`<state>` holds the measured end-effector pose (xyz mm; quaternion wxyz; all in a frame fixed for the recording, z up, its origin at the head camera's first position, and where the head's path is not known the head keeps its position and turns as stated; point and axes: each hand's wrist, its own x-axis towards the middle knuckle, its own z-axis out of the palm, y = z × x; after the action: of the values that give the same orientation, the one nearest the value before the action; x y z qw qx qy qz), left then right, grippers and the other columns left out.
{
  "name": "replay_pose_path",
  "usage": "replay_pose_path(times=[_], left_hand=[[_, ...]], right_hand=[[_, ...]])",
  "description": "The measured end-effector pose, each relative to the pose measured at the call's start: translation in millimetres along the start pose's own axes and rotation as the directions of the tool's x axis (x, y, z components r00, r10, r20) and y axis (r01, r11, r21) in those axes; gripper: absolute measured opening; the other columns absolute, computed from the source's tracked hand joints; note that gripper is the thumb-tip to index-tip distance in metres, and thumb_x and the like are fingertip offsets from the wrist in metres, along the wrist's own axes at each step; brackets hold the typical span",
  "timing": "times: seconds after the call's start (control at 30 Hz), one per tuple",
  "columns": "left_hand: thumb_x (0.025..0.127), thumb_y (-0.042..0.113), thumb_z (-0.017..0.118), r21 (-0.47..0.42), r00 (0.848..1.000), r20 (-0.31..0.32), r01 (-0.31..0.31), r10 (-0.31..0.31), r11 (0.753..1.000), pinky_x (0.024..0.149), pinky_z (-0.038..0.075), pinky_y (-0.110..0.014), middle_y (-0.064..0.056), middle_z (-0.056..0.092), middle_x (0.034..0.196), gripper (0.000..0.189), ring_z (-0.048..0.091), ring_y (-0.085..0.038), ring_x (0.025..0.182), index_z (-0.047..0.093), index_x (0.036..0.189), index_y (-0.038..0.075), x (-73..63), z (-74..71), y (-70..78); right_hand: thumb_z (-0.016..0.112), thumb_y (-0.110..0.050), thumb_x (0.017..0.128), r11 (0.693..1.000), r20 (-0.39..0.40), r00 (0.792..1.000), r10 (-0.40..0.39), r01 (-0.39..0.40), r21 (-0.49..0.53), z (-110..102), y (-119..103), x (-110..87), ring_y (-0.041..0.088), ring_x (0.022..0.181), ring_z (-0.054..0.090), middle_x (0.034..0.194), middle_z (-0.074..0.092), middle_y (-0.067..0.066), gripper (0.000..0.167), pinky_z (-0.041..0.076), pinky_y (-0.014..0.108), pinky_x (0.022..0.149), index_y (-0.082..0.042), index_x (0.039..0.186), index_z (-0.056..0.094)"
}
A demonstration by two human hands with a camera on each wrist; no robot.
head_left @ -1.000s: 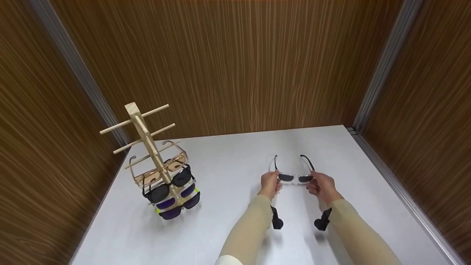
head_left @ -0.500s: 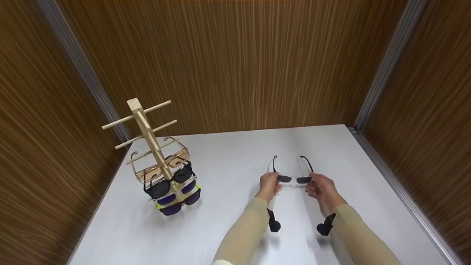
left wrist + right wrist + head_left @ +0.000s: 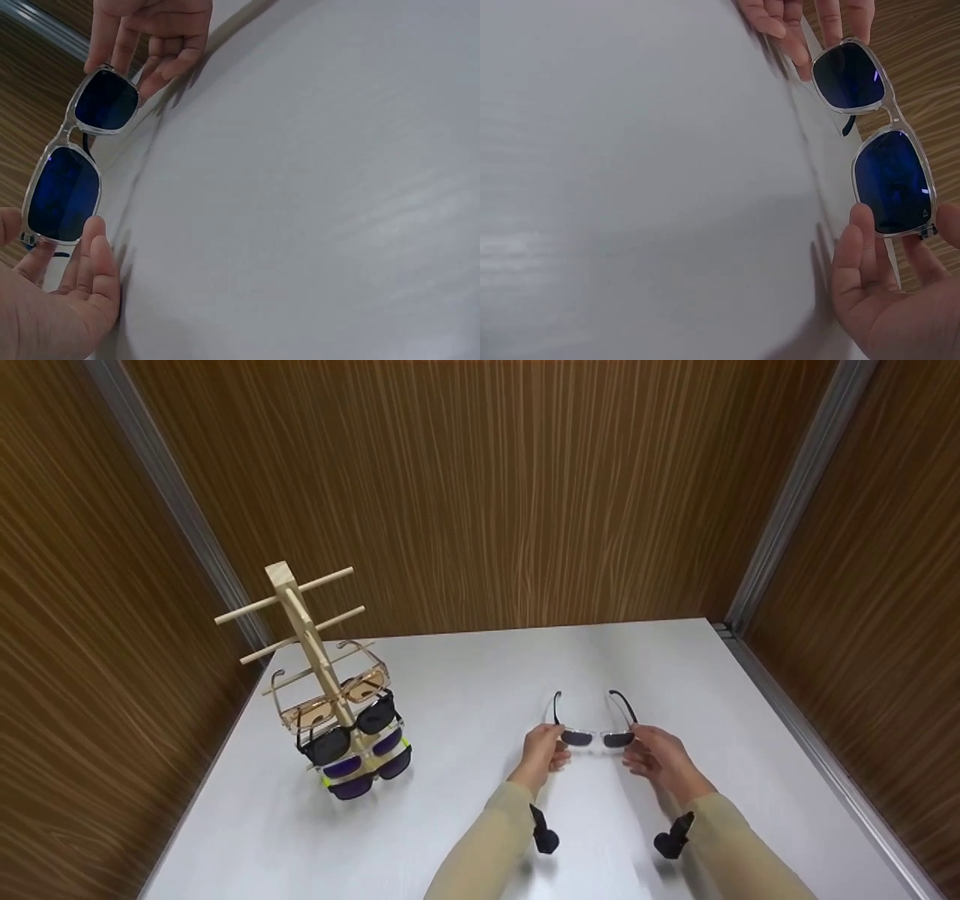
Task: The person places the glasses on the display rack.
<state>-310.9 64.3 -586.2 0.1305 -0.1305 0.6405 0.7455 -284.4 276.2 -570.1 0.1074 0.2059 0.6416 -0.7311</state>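
Both hands hold one pair of sunglasses (image 3: 577,738) with a clear frame, dark lenses and black temples spread open away from the person. The left hand (image 3: 539,752) pinches the left hinge corner, and the right hand (image 3: 664,760) pinches the right one. In the left wrist view the lenses (image 3: 65,193) look deep blue, with the left thumb and fingers at the near corner. The right wrist view shows the right hand (image 3: 900,300) gripping the other corner beside a blue lens (image 3: 894,182).
On the left stands a wooden display rack (image 3: 305,622) with bare upper pegs. Several pairs hang lower: amber-tinted glasses (image 3: 309,712), black sunglasses (image 3: 330,746) and purple-lensed ones beneath. All stand on a white table (image 3: 465,697), with wood-grain panels (image 3: 487,495) behind and at both sides.
The hands and the sunglasses between them have come slightly nearer the person and lower in the head view. The wrists have spread a little apart; the grip looks the same.
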Motion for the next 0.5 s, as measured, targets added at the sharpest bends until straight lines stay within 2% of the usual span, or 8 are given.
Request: replay_pose_path(times=[0.13, 0.3, 0.5], left_hand=[[0.088, 0.025, 0.059, 0.012, 1.0, 0.008, -0.009, 0.008, 1.0, 0.047, 0.045, -0.022, -0.016, 0.064, 0.087, 0.018, 0.062, -0.018, 0.062, 0.061, 0.099, 0.01, -2.2, -6.3, -1.3], [0.087, 0.026, 0.061, -0.004, 1.0, 0.019, 0.025, -0.025, 1.0, 0.053, 0.048, -0.026, -0.016, 0.066, 0.092, 0.018, 0.066, -0.023, 0.072, 0.062, 0.097, 0.012, -9.3, -13.9, -0.4], [0.086, 0.027, 0.062, -0.025, 0.999, 0.032, 0.042, -0.041, 0.999, 0.055, 0.05, -0.027, -0.016, 0.066, 0.093, 0.018, 0.066, -0.02, 0.069, 0.062, 0.097, 0.012, -15.7, -22.8, 3.0]], right_hand=[[0.054, -0.031, 0.095, 1.0, 0.022, 1.0, -0.008, 0.008, 0.006, 2.2, 1.1, -5.2, 0.024, 0.083, 0.063, 0.103, 0.06, 0.016, 0.051, 0.052, 0.037, 0.073, -0.002, 0.135, 0.038], [0.054, -0.03, 0.095, 1.0, 0.04, 0.999, -0.018, 0.018, 0.007, 4.3, 2.2, -11.6, 0.023, 0.083, 0.063, 0.108, 0.058, 0.016, 0.052, 0.052, 0.037, 0.07, -0.002, 0.136, 0.037], [0.054, -0.031, 0.095, 1.0, 0.048, 0.999, -0.022, 0.021, 0.012, 8.4, 3.3, -15.7, 0.024, 0.083, 0.063, 0.11, 0.056, 0.016, 0.049, 0.052, 0.038, 0.071, -0.003, 0.133, 0.04]])
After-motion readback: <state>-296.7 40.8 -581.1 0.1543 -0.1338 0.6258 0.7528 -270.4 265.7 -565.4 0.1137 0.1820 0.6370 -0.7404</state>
